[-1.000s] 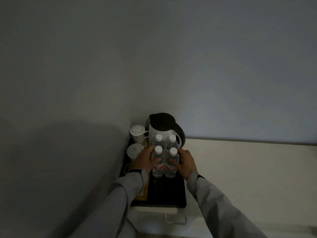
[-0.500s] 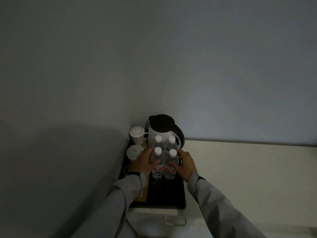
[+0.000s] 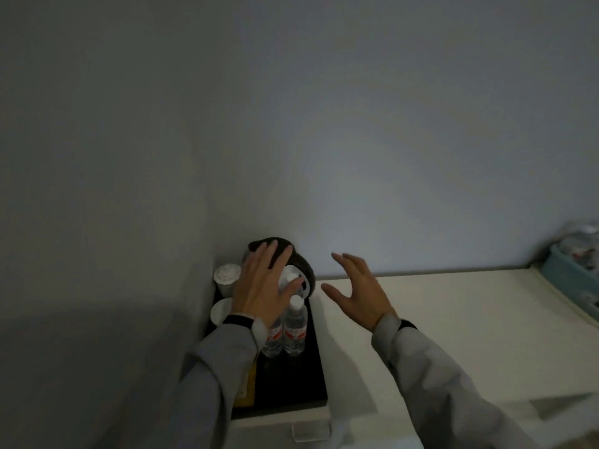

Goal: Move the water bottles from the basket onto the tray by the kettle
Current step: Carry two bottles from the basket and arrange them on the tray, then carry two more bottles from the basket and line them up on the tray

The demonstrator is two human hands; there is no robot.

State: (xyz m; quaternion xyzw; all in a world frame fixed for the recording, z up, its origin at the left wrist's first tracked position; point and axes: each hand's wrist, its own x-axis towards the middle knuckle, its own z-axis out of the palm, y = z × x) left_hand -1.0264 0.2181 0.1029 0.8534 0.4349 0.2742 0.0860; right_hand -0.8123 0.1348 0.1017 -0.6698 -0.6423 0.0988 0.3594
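Several clear water bottles (image 3: 294, 328) with white caps and red labels stand upright on the black tray (image 3: 291, 384), in front of the kettle (image 3: 304, 270). My left hand (image 3: 264, 286) hovers open above them, fingers spread, hiding part of the kettle and the rear bottles. My right hand (image 3: 356, 290) is open too, raised over the white counter just right of the tray. Neither hand holds anything. At the far right edge sits the light blue basket (image 3: 573, 277), blurred.
Two white lidded cups (image 3: 227, 280) stand on the tray's left side against the wall. The white counter (image 3: 453, 319) stretches right to the basket. Walls close the corner behind and left of the tray. A small tag hangs at the counter's front edge.
Both hands have let go of the front two bottles and lifted up and apart with fingers spread. The view has swung right, bringing the basket into sight.
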